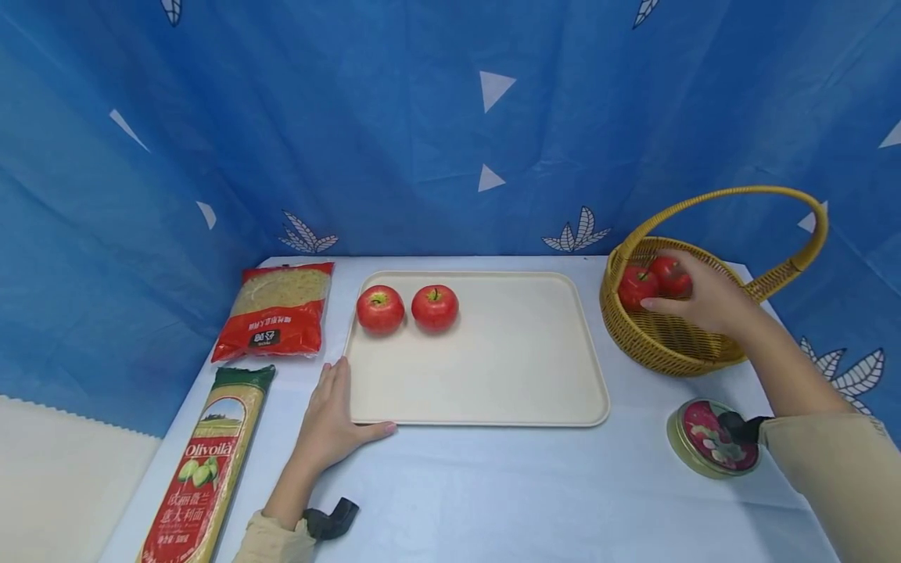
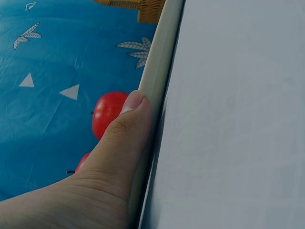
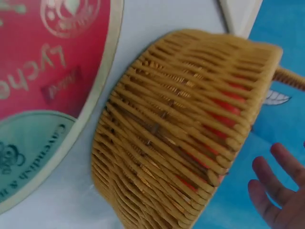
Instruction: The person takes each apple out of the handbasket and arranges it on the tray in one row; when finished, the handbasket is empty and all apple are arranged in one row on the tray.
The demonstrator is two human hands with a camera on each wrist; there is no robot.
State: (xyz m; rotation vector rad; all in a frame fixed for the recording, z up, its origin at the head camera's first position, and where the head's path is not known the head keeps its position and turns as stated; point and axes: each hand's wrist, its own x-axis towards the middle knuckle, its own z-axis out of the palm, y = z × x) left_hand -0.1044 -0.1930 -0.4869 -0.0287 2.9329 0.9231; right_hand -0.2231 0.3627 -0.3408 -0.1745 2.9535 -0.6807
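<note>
My left hand (image 1: 331, 426) rests at the near left corner of a cream tray (image 1: 493, 375), its fingers along the left side. In the left wrist view the straight thumb (image 2: 126, 129) lies against the tray's rim. Two red apples, a left apple (image 1: 380, 310) and a right apple (image 1: 434, 308), sit at the tray's far left. My right hand (image 1: 711, 297) reaches over a wicker basket (image 1: 637, 340), fingers spread beside two more red apples, one nearer (image 1: 637, 286) and one farther (image 1: 669, 275). The right wrist view shows its fingers apart, holding nothing visible.
A red bag of pasta (image 1: 281, 313) lies left of the tray, with a long spaghetti pack (image 1: 200, 469) nearer. A round tin (image 1: 714, 438) stands in front of the basket. The basket's tall handle (image 1: 739, 190) arches over its opening. A blue curtain (image 1: 422, 141) hangs behind.
</note>
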